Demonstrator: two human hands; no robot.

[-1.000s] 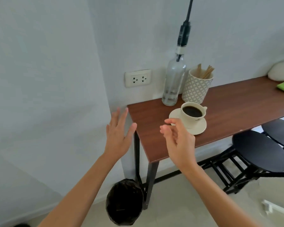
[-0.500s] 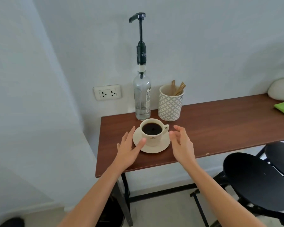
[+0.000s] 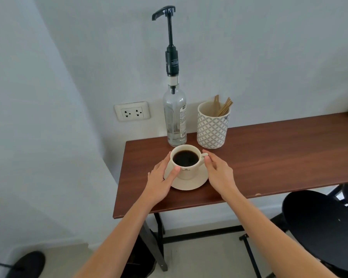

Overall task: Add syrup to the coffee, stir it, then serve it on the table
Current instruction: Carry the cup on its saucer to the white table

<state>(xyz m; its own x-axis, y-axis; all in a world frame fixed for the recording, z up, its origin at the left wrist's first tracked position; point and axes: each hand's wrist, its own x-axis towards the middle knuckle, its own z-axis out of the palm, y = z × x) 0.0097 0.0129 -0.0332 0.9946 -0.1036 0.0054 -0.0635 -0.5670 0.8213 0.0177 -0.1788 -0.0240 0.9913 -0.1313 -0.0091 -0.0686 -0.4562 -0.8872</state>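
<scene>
A cream coffee cup [image 3: 187, 171] full of black coffee stands on its saucer [image 3: 192, 185] near the left end of the brown table [image 3: 269, 157]. My left hand [image 3: 161, 181] wraps the cup's left side, thumb pressed on its front. My right hand [image 3: 219, 173] pinches the handle between thumb and forefinger. Just behind the cup stands a clear glass syrup bottle [image 3: 174, 117] with a tall black pump whose spout points left. To its right, a patterned holder [image 3: 212, 130] has wooden stirrers [image 3: 223, 107] in it.
The table runs along a white wall with a power socket [image 3: 132, 111]. A black round stool [image 3: 319, 223] stands at the lower right, with a second one partly seen behind it. A dark object [image 3: 26, 263] lies on the floor at the lower left.
The view has come closer and centred on the cup. Both hands moved in from hovering beside the saucer and closed on the cup, the left on its side and the right on its handle.
</scene>
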